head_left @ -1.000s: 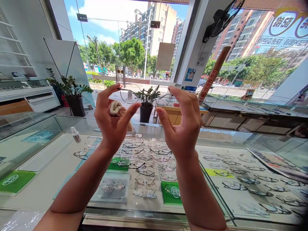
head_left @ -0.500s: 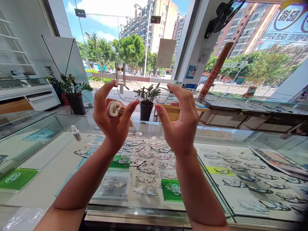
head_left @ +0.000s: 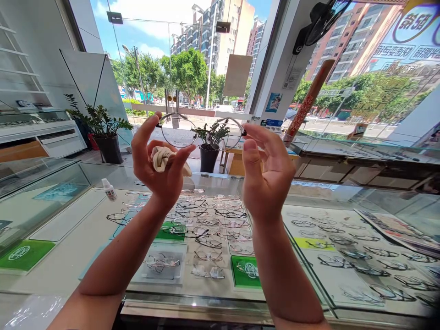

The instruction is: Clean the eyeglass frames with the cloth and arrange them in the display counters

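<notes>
A pair of thin-rimmed, round-lensed eyeglasses [head_left: 178, 130] is up in front of me, above the glass counter. The fingers of my left hand [head_left: 163, 181] grip its left end by the hinge, and a crumpled cream cloth [head_left: 161, 160] is tucked in the same palm. At the other end, my right hand [head_left: 270, 185] has its index fingertip against the right hinge, its thumb upright just below. The lenses are clear, and the plant and street show through them. The folded temples are hard to make out against the background.
Under my arms stands a glass display counter [head_left: 206, 293] with many spectacle frames [head_left: 208, 272] in rows. A small white spray bottle [head_left: 109, 189] is on the left, beyond a green card [head_left: 25, 255]. Potted plants [head_left: 209, 158], a glass door and a wall fan [head_left: 316, 25] are farther off.
The eyeglasses have shifted slightly left and turned a little, so the rims show more plainly. My right hand has moved right and its thumb has swung upright, away from the left hand.
</notes>
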{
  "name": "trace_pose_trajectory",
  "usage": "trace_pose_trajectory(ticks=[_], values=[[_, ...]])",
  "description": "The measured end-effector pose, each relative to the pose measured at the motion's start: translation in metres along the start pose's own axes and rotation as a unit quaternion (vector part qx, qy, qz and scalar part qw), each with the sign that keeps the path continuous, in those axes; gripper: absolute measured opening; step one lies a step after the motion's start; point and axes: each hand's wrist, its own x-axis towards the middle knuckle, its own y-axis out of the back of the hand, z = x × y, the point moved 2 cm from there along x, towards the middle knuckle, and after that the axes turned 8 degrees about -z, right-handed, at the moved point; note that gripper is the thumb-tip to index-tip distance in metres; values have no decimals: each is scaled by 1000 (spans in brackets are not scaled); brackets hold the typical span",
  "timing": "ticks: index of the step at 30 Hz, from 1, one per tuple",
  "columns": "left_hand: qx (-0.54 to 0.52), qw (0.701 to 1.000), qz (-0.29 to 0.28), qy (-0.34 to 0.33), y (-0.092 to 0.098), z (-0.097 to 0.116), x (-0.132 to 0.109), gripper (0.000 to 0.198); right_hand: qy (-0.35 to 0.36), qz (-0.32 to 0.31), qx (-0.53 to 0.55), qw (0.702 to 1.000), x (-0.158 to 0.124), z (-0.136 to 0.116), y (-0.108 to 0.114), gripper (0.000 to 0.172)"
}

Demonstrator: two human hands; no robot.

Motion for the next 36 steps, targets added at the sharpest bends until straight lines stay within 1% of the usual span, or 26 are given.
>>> trace_pose_trajectory(ticks=[2,4,7,9,14,17,19,22,26,30,34,36], values=[[8,1000,13,4,-2,3,-1,72,2,8,3,1000,0,2,0,38],[-11,1000,10,17,-3,4,-1,72,-5,11,6,1000,1,4,0,38],[-45,997,-25,53,-2,-1,0,74,-20,12,27,999,2,6,1,36],[-56,995,-49,63,-1,-5,0,75,-22,12,37,999,3,6,1,35],[-60,994,-60,64,1,-14,-2,76,-30,4,42,999,4,4,3,33],[-81,994,-65,44,0,-15,-3,75,-37,1,62,997,5,4,4,33],[-83,993,-68,43,-1,-14,-4,76,-40,-4,76,996,6,5,4,33],[-80,993,-66,59,-2,-8,-4,75,-37,-8,92,995,7,7,3,34],[-60,993,-61,77,-4,0,-4,72,-45,-11,105,993,8,14,3,39],[-22,996,-58,68,-4,3,-5,68,-33,-17,92,995,8,17,3,40],[-36,995,-64,69,-5,4,-4,69,-13,-20,64,998,8,19,2,41],[-20,996,-61,61,-5,5,-4,67,-15,-15,63,998,8,20,2,41]])
